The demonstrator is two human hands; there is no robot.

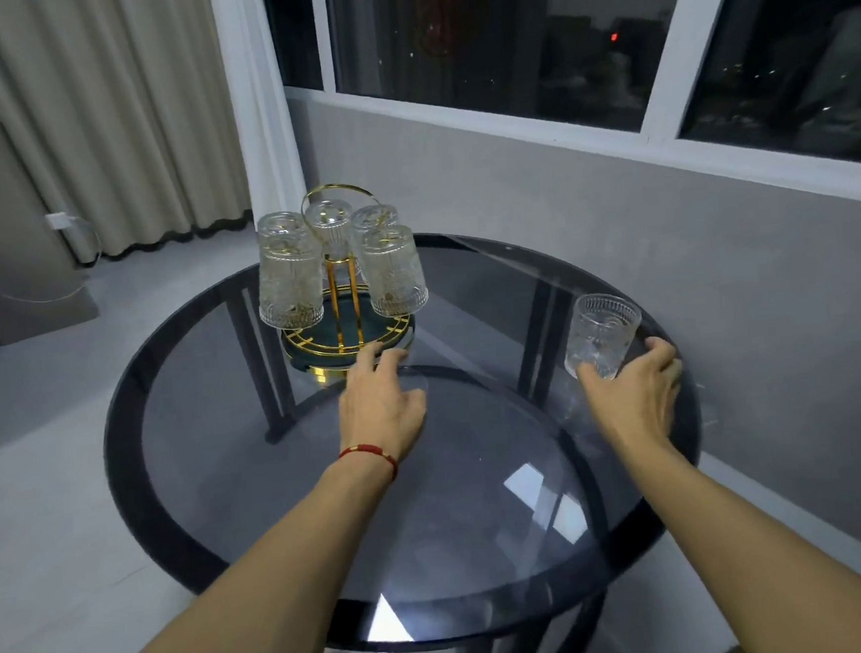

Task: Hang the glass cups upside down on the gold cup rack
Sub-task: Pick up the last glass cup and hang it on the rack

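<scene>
The gold cup rack (343, 302) stands at the back of the round smoked-glass table (481, 477) on a dark tray with a gold rim. Several patterned glass cups hang on it upside down, among them a front left cup (291, 280) and a front right cup (394, 272). One more glass cup (599, 333) stands upright near the table's right edge. My right hand (634, 392) wraps around the base of that cup. My left hand (380, 402), with a red thread bracelet on the wrist, rests fingertips on the rim of the rack's tray.
A grey wall with a dark window runs close behind and to the right of the table. Cream curtains hang at the back left above the grey floor. The table's dark legs show through the glass top.
</scene>
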